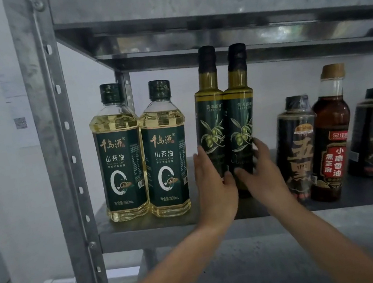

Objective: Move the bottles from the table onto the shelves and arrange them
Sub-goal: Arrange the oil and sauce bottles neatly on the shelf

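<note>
Both hands are up at the shelf (144, 223) in the middle of the frame, each clamped on one tall bottle. The left hand (214, 185) curls round the lower body of the left green bottle (211, 118), with the thumb in front and the fingers going behind. The right hand (265, 175) grips the right green bottle (241, 113) the same way. The hands are almost together, thumbs close, because the two bottles are upright and touching side by side with their olive labels facing out. Their bases are mostly hidden behind the hands, so I cannot tell whether they stand fully on the shelf.

The low grip looks deliberate. The upper shelf (183, 2) runs just above the black caps, so holding near the bottom keeps the hands clear of it and the bottles steady.

The placing seems to follow a like-with-like order. At centre left, the first yellow oil bottle (118, 152) and second yellow oil bottle (164, 149) already stand as a matched, touching pair, with a small gap to the green ones. At the right, the dark bottles (297, 143) cluster more loosely round a brown bottle (330, 133). This step is probably squaring the green pair into the row.
</note>
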Motion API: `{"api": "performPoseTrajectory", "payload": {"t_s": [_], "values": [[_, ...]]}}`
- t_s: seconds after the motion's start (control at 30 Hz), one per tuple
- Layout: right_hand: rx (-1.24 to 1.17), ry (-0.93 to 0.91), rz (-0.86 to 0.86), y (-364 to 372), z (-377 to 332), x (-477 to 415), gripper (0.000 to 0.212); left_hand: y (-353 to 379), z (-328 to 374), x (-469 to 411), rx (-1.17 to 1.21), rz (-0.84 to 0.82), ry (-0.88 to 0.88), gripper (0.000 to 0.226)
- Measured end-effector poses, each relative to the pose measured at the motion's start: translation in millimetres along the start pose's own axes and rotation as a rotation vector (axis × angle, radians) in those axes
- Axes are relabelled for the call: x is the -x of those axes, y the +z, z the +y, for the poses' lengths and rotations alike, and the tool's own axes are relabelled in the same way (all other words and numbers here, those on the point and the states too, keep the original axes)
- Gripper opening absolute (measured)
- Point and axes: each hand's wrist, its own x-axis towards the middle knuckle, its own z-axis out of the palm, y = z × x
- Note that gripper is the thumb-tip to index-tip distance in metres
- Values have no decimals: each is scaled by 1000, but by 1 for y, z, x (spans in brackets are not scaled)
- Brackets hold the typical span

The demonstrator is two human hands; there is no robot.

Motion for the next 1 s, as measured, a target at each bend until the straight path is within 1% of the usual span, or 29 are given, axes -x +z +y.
{"api": "performPoseTrajectory", "payload": {"t_s": [0.07, 0.13, 0.2, 0.3, 0.37, 0.47, 0.57, 0.63, 0.73, 0.8, 0.83, 0.87, 0.9, 0.97, 1.0], "values": [[80, 30, 8, 2, 13, -2, 64, 7, -10, 4, -40, -7, -30, 77], [163, 27, 20, 3, 19, -4, 57, 10, -16, 1, -89, -3, -27, 77], [206, 21, 27, 5, 21, -6, 54, 10, -16, -5, -114, 22, -23, 77], [213, 40, 28, 7, 23, -10, 55, 8, -17, -16, -169, 90, -43, 77], [208, 53, 23, 8, 25, -13, 57, 7, -18, -20, -208, 129, -57, 72], [212, 85, 18, 9, 26, -19, 58, 8, -20, -26, -218, 160, -51, 61], [211, 92, 14, 10, 27, -21, 59, 10, -24, -29, -230, 171, -39, 57], [213, 86, 15, 12, 28, -21, 59, 11, -26, -30, -239, 173, -35, 59], [183, 83, 17, 11, 32, -19, 58, 10, -26, -24, -291, 123, -9, 72], [107, 87, 1, 9, 36, -16, 57, 7, -24, -3, -341, 66, 68, 77], [84, 78, -3, 8, 38, -14, 57, 4, -23, 13, -341, 63, 127, 76], [81, 55, 3, 8, 39, -11, 57, -1, -20, 29, -315, 99, 181, 73], [91, 28, 15, 8, 40, -8, 59, -8, -18, 42, -271, 193, 227, 70], [88, 6, 19, 9, 41, -7, 63, -21, -21, 51, -215, 503, 275, 74], [65, 27, 4, 9, 41, -10, 65, -28, -26, 48, -210, 628, 250, 80]]}}
